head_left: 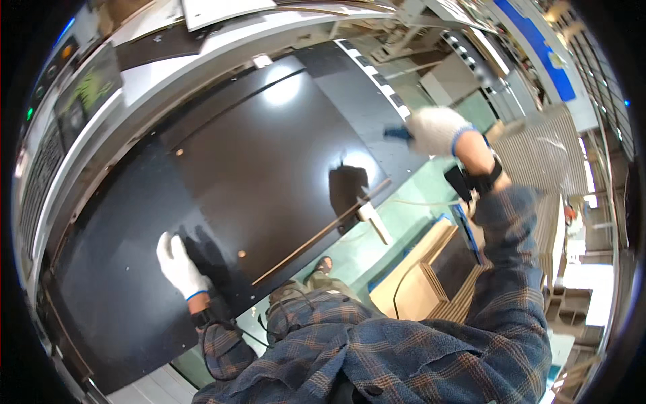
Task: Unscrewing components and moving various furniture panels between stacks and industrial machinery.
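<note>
A dark brown rectangular panel [269, 155] lies flat on the black worktop [114, 269], a bright light reflecting off it. Along its near side runs a thin wood-coloured edge [323, 232]. My left hand [180, 268], in a white glove, is held low over the worktop left of the panel, its fingers stretched out and holding nothing. Off the panel's right end, my right hand [437, 131], also white-gloved, is raised and wrapped round a dark blue hand tool [398, 133]. Motion blurs the tool, so its exact kind is unclear.
A pale machine rail [155, 81] curves along the far side. To the right, stacked boards [417, 276] stand on the green floor near my legs, and corrugated sheets [538, 151] rise beyond my right arm. A black-and-white striped strip [373, 77] borders the worktop's far right.
</note>
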The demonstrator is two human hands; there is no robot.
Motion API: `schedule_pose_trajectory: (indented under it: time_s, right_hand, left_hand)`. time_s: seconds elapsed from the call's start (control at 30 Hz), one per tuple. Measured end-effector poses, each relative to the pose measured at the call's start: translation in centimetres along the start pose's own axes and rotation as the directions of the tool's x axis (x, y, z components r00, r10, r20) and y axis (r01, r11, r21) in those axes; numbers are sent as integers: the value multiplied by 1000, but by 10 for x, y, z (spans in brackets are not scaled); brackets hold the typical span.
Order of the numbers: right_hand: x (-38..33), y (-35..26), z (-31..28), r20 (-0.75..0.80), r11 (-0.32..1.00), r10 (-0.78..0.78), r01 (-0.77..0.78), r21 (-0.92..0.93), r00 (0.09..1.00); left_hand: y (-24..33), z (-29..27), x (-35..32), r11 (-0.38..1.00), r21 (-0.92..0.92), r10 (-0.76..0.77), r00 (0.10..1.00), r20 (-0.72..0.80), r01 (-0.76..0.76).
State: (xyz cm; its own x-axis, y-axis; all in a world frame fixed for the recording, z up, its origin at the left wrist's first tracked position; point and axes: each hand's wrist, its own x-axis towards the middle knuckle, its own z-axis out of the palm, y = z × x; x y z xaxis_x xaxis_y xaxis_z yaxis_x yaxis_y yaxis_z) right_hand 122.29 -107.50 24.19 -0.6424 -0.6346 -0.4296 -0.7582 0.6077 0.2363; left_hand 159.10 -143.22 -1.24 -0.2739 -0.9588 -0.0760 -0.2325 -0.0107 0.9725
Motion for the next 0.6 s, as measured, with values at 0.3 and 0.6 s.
schedule_pose_trajectory:
  time_s: [0.3, 0.6]
  right_hand:
    - [-90, -120, 137, -223, 643, -506, 537, 546, 833]
    - [-87, -51, 319, -392, 607, 1, 311, 732, 920]
  left_hand:
    - [136, 9, -32, 735, 328, 609, 790, 64, -593]
    - [210, 101, -220, 685, 193, 690, 711, 137, -702]
